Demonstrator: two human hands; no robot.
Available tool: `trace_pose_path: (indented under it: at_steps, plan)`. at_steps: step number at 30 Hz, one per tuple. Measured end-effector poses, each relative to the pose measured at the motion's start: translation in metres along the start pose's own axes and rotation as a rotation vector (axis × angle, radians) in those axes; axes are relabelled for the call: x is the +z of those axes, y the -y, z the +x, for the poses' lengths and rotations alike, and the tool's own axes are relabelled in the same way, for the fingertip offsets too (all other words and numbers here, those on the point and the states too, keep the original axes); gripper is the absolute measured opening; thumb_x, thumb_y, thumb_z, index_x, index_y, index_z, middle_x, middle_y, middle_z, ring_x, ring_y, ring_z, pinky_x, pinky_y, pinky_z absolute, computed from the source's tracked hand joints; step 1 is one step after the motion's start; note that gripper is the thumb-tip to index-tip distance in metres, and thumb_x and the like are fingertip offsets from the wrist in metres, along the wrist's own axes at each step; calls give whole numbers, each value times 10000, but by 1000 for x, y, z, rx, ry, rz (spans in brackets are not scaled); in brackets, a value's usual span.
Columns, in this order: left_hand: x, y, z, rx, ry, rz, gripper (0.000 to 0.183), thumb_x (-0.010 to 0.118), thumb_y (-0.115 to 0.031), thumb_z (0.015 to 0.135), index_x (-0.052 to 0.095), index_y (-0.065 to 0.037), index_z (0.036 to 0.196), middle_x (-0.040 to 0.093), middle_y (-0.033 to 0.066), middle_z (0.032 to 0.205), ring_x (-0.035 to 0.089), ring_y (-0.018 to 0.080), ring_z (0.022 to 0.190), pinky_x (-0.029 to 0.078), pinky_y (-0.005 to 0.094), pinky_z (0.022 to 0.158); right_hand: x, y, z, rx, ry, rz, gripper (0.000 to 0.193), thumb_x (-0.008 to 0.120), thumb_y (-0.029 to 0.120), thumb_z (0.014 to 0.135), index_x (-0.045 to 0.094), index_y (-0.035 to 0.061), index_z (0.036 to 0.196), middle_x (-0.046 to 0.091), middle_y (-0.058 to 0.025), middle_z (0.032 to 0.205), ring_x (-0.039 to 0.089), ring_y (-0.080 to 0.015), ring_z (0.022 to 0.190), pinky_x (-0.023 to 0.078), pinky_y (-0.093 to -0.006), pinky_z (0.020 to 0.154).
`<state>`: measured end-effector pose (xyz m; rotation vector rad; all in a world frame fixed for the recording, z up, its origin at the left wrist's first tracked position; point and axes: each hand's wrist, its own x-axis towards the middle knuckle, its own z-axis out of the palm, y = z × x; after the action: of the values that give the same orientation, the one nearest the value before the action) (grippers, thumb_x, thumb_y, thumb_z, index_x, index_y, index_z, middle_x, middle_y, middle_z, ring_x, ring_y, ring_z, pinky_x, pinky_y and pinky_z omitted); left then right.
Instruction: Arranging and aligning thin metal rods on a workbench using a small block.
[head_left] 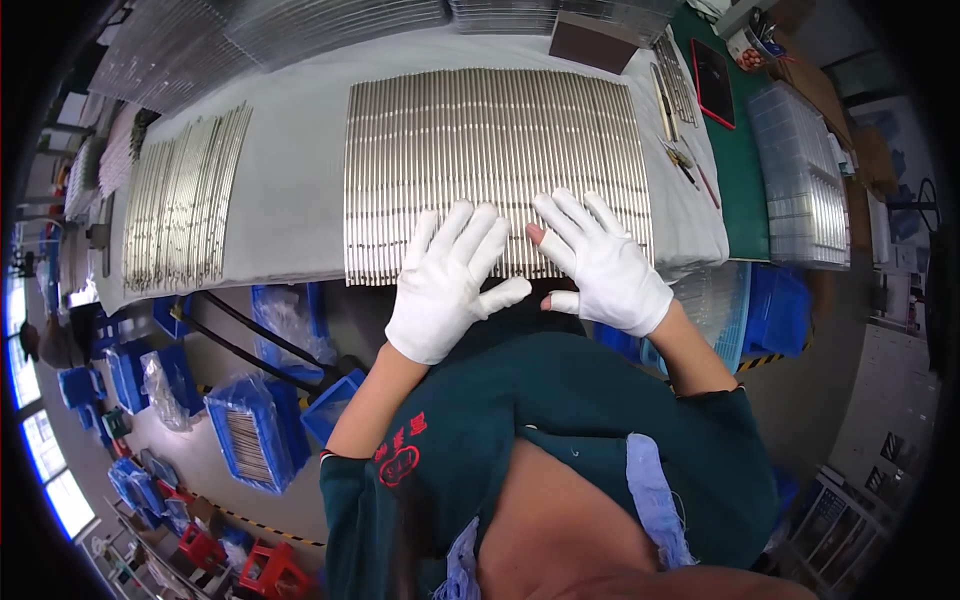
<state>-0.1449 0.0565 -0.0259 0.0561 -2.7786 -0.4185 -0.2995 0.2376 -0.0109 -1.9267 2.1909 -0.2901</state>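
Note:
A wide row of thin metal rods (490, 130) lies side by side on the white table cloth (295, 185), their near ends close to the table's front edge. My left hand (445, 280), in a white glove, rests flat with fingers stretched over the near part of the rods. To its right, my right hand (605, 265) lies on the same rods with fingers spread. Its glove leaves the thumb tip and one fingertip bare. Neither hand grips anything. A smaller batch of similar rods (185, 200) lies apart at the left, less evenly lined up.
Clear plastic trays (330, 30) line the table's back, beside a dark brown block (592, 42). At right lie small hand tools (680, 160), a red-edged tablet (712, 85) on a green mat (745, 190), and stacked clear boxes (800, 175). Blue bins (260, 430) stand below.

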Motion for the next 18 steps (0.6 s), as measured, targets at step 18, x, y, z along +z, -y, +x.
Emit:
trace_pose_path:
  at_steps: [18]
  plan:
    - [-27,33,-72,-226,56,70,762,809,-463,712,579,-80,1330,574,130,1350,544,333,1238,381,580,1056,10,4,65,-86,-17,-62,768,669,505,875,502,33,1458,403,-173,1589,332,-364,1495,217,-523,1238]
